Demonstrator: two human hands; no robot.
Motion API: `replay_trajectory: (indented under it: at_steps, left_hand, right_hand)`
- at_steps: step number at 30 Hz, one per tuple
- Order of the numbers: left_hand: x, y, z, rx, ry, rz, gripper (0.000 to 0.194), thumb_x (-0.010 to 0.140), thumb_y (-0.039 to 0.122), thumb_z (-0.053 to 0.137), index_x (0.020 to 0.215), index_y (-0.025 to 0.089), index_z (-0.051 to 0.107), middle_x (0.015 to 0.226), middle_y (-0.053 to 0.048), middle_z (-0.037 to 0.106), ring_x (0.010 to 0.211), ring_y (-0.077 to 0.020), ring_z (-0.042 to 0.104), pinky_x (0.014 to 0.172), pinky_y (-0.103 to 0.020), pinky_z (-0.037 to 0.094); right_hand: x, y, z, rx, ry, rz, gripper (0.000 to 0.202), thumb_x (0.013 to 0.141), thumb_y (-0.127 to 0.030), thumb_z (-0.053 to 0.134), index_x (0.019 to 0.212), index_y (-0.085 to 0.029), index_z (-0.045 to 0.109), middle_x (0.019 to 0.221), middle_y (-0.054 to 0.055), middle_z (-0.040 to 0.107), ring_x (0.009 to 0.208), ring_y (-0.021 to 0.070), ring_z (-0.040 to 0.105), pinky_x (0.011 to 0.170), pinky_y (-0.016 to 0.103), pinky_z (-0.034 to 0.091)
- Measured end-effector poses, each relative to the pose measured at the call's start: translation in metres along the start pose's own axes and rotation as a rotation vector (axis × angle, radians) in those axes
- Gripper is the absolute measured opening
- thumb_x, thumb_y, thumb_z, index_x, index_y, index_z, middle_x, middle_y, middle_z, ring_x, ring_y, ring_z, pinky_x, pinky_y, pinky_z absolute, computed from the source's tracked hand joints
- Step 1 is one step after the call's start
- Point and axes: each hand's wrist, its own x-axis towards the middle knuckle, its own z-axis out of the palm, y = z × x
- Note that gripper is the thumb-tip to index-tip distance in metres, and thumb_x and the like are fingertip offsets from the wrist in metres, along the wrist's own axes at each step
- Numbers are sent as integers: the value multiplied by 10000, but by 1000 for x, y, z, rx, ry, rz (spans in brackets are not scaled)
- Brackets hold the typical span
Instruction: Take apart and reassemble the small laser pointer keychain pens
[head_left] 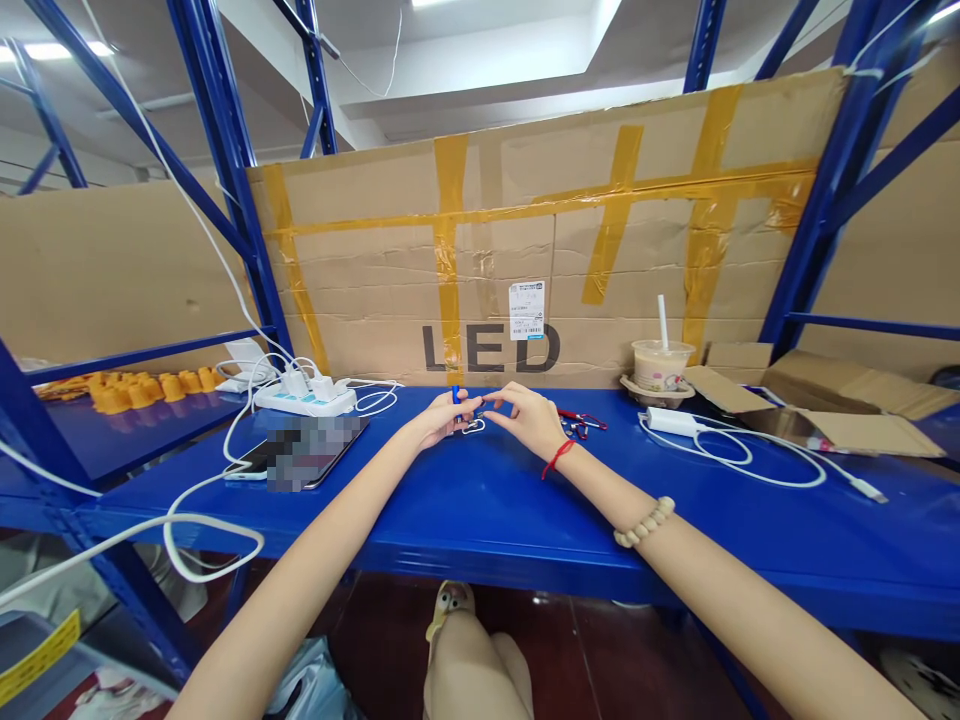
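At the middle of the blue shelf, my left hand (436, 421) pinches a small blue piece (456, 396) that sticks up above its fingers; its kind is too small to tell. My right hand (531, 418) is curled with thumb and index finger close together, near the left fingertips. Anything between those right fingers is too small to make out. A pale metal loop (474, 427) shows just below the fingertips, and I cannot tell whether a hand holds it. Right of my right hand lie red clip-like pieces (583, 420) with small metal bits, partly hidden by that hand.
Two phones (319, 455) lie at left beside a white power strip (307, 398) with cables. At right are a drink cup (661, 365) with a straw, a white adapter cable (671, 422) and an opened cardboard box (862, 400). A cardboard panel (375, 290) stands behind; yellow pieces (150, 388) are far left.
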Motion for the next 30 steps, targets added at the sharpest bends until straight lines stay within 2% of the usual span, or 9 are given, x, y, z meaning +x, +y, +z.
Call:
replay_trajectory:
  at_steps: [9,17,23,30]
  left_hand:
    - [-2,-1,7,-41,-10,-4,495,481,342,785,679,174,364,557,81,440,512,-36,461,493,-174,313]
    - [-4,-1,13,-63,9,14,510,473,361,784,662,172,350,548,82,427,468,-25,412,444,-179,230]
    - [-3,-3,13,-59,29,-17,483,484,337,783,684,169,377,570,75,458,495,-25,421,476,-179,275]
    - [0,-8,14,-79,33,-33,471,501,358,773,670,172,375,573,68,471,484,-29,424,456,-178,261]
  right_hand:
    - [-1,-4,1,-56,93,9,174,772,-363,562,742,-240,682,757,-16,630,575,81,541,460,203,291]
    - [-1,-4,2,-66,126,40,170,747,-384,590,736,-246,690,730,-20,642,579,87,551,468,209,299]
    - [-1,-5,3,-95,118,61,165,731,-382,599,692,-248,685,697,-29,638,627,98,578,472,216,296]
    - [-1,-5,5,-131,73,64,187,749,-367,550,692,-250,685,713,-20,635,656,109,584,466,218,289]
